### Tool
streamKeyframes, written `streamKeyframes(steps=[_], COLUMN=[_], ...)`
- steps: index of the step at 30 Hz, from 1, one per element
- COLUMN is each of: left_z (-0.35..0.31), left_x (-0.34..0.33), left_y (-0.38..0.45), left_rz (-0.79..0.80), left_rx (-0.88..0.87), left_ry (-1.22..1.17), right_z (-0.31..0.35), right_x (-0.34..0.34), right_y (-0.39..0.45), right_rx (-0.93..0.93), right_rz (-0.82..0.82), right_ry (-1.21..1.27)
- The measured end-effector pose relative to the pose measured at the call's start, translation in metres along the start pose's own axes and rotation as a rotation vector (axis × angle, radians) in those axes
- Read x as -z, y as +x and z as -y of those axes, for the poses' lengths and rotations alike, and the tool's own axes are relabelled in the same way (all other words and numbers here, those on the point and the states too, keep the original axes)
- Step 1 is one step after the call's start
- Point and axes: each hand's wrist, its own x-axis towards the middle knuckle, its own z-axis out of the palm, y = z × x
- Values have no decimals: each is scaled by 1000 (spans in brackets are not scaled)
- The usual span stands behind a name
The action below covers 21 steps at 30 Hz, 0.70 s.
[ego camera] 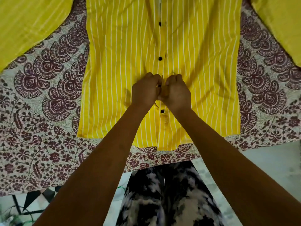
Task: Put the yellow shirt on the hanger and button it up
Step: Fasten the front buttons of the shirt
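The shirt (123, 66) is laid flat, front up, across the middle of a worktop covered by a printed cloth (40, 111), hem at the near edge. The left hand (145, 91) and right hand (176, 92) are curled, pinching the placket on either side of a dark button (159, 86). Thin, soft striped cotton is judged light and limp; it is best taken at the stiffer placket edges. Buttons are small, round and smooth. No hanger is seen.

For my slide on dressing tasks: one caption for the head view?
Both hands, left and right, pinch the placket of a yellow shirt spread on a printed cloth, working a button between two fastened ones.
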Motion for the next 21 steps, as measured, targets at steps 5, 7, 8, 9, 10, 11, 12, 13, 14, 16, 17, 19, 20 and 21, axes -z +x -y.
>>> streamKeyframes(steps=[5,7,8,9,10,11,12,13,14,16,17,19,20,21], left_z=[-6,-6,-5,-5,-6,-8,-10,-14,-18,-23,-24,-24,-23,-23], left_x=[2,4,6,8,10,12,15,17,18,19,18,17,16,16], left_y=[7,8,7,7,7,6,6,5,3,0,-2,-4,-5,-5], left_rz=[22,36,35,29,14,-5,-21,-27,-24,-31,-40,-48,-52,-57], left_rx=[-43,-36,-8,36,86,127,156,176,190,206,217,239,239,237], left_ry=[212,193,135,40,-82,-213,-325,-408,-462,-512,-539,-592,-594,-590], right_z=[-3,-10,-13,-16,-18,-18,-17,-15,-14,-10,-7,-3,-1,-1], right_x=[0,2,5,8,11,13,14,15,16,15,15,14,14,14], right_y=[1,1,1,0,-2,-4,-7,-10,-13,-16,-17,-19,-19,-18], right_rx=[22,38,23,-18,-73,-131,-173,-196,-209,-228,-242,-281,-306,-329], right_rz=[-43,-74,-95,-103,-92,-71,-54,-45,-44,-49,-59,-81,-88,-91], right_ry=[15,236,371,504,629,733,817,878,929,1007,1033,1051,1046,1036])
